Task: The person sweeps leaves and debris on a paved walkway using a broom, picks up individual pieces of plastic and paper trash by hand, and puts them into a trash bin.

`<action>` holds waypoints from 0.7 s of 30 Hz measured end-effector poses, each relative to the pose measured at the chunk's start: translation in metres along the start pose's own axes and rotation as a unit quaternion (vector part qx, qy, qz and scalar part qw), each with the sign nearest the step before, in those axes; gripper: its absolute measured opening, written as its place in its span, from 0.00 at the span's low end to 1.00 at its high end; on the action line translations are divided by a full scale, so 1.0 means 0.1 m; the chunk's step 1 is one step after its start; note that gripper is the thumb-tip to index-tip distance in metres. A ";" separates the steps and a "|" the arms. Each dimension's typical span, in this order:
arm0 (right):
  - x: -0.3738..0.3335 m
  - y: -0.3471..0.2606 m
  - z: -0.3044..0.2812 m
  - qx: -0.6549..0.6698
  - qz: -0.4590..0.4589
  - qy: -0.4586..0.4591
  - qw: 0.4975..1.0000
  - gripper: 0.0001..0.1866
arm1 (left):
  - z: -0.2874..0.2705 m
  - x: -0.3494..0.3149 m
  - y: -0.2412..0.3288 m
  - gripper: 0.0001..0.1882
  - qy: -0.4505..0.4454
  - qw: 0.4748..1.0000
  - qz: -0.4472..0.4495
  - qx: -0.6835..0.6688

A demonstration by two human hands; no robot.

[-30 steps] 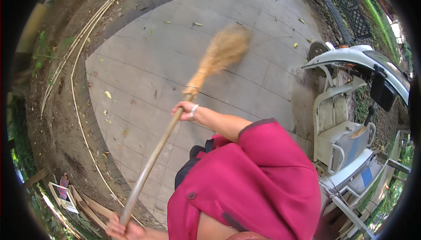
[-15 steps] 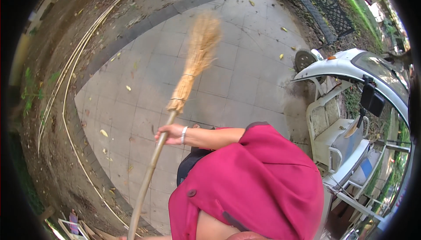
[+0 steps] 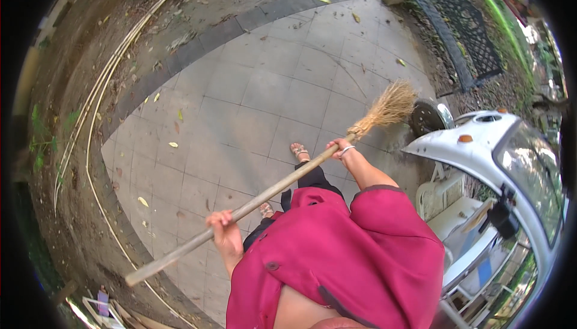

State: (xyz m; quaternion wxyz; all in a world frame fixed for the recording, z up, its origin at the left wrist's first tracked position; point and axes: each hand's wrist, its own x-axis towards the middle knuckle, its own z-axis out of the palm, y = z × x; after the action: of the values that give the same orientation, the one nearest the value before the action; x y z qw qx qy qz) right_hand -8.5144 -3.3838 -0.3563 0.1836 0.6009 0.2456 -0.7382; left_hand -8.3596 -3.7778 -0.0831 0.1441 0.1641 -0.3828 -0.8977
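Note:
A broom (image 3: 384, 112) with straw bristles and a long wooden handle lies slantwise across the front of my body. Near the bristles, my right hand (image 3: 342, 147) is closed round the handle; a white band circles that wrist. Lower on the handle, toward its bare end, my left hand (image 3: 223, 230) grips it more loosely, with its fingertips showing above the wood. The bristles hang at the right, close to a vehicle's wheel; whether they touch the paving I cannot tell.
Grey paving (image 3: 240, 118) with scattered yellow leaves spreads ahead, edged by a darker border (image 3: 240, 22). A white vehicle (image 3: 481, 140) with seats stands at the right. Long thin poles (image 3: 114, 58) lie on the soil at left, and black mesh (image 3: 463, 34) lies at far right.
The broom head has swung from the upper middle to the right, near the vehicle. My right hand moved right with it, and my left hand has come up into clear view on the handle.

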 end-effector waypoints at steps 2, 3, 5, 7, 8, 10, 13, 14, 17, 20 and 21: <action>0.03 0.01 0.68 0.017 0.117 0.002 0.993 0.03 | 0.19 0.08 0.13 0.10 0.062 0.996 0.055 0.008; -0.09 0.13 1.03 0.026 0.168 -0.038 0.985 0.01 | 0.33 0.06 0.28 0.11 0.123 0.985 0.100 0.060; -0.01 0.47 1.61 0.009 0.200 -0.086 0.976 0.07 | 0.71 0.00 0.63 0.13 0.236 0.951 0.173 0.101; -0.40 0.80 2.27 -0.091 0.224 -0.165 0.956 0.08 | 0.93 -0.20 0.98 0.14 0.225 0.936 0.239 0.128; -0.47 0.95 2.55 -0.113 0.245 -0.205 0.941 0.06 | 1.00 -0.30 1.09 0.14 0.239 0.908 0.306 0.158; -0.98 1.30 3.04 -0.174 0.276 -0.281 0.903 0.02 | 1.46 -0.44 1.16 0.12 0.256 0.832 0.431 0.237; -1.40 1.47 3.47 -0.165 0.308 -0.380 0.856 0.03 | 1.65 -0.42 1.33 0.11 0.214 0.758 0.558 0.263; -1.58 1.46 3.54 -0.140 0.321 -0.399 0.847 0.04 | 1.70 -0.43 1.42 0.12 0.208 0.743 0.586 0.249; -1.89 1.25 3.52 -0.151 0.364 -0.426 0.815 0.03 | 1.61 -0.36 1.58 0.13 0.186 0.725 0.629 0.211; -1.89 0.75 3.32 -0.160 0.344 -0.394 0.837 0.04 | 1.29 -0.01 1.57 0.12 0.233 0.724 0.628 0.166; -1.74 0.55 3.24 -0.163 0.314 -0.403 0.844 0.04 | 1.21 0.30 1.41 0.11 0.242 0.724 0.635 0.122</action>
State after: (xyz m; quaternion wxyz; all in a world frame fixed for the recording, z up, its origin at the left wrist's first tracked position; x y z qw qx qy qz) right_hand -8.7048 -3.6221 -0.1432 0.5835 0.2570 0.0647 -0.7677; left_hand -8.4169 -3.8057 0.0940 0.7467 0.1109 -0.4557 -0.4717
